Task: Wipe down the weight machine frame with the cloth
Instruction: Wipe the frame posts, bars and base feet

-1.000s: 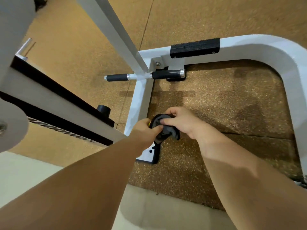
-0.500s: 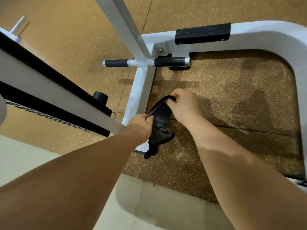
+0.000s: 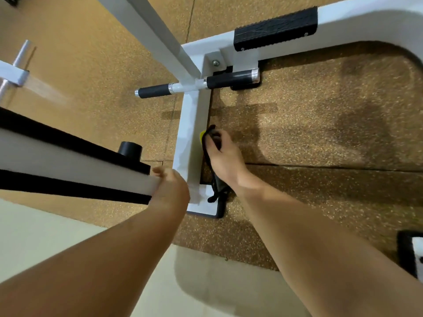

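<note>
Hands by cloth, frame, bar

All you really see of the person is arms. The left forearm and right forearm are bare right out to the picture's edge, with a bare left hand and right hand on the ends. There's a tendon ridge showing at the right wrist.

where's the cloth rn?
Head view, centre: the cloth hangs from the right hand, just right of the white frame rail, toward the rail's closer end.
</note>
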